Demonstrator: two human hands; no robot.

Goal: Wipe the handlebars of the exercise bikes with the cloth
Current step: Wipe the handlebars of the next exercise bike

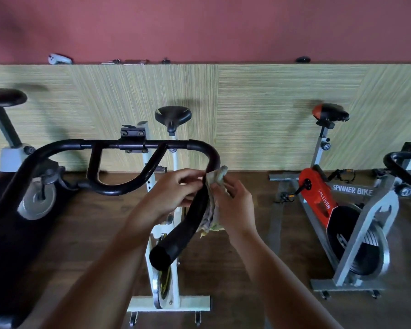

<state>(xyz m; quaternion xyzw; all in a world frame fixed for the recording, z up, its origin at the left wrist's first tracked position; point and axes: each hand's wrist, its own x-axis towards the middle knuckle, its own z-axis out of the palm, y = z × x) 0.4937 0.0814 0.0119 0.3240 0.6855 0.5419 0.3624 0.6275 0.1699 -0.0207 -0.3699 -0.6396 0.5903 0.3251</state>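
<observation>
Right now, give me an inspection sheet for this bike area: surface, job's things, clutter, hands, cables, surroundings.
Surface: brown wood floor, bikes standing on it.
Job's things: black handlebars of the white bike; crumpled cloth against their right arm.
Clutter: small items on the wall ledge, including a white controller; the rest are too small to identify.
Hands: left hand grips the handlebars beside the cloth; right hand holds the cloth on the bar.
Cables: nothing seen.
Surroundings: red spinner bike at right, grey bike at left, striped panel under a red wall.
</observation>
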